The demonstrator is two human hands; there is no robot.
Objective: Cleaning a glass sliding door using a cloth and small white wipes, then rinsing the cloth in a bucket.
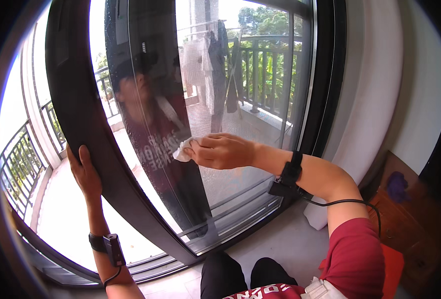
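Note:
My right hand (222, 150) pinches a crumpled white tissue or cloth (184, 150) in front of the glass pane (242, 145) of a sliding door. Whether the cloth touches the glass cannot be told. At the left, my left hand (85, 175) rests against the dark frame (104, 164) of the door, thumb on its near face and the other fingers around its outer edge. Droplets or streaks mark the glass at its left side, and a reflection of a person shows in it. Each forearm wears a strapped black device with a cable.
Beyond the door lies a balcony with a dark railing (263, 71) and hanging clothes (214, 63). A pale curtain (370, 104) hangs at the right, near a wooden cabinet (396, 220) with a purple cloth (397, 187) on it. Something red (392, 265) stands beside me. Door tracks (156, 267) run along the floor.

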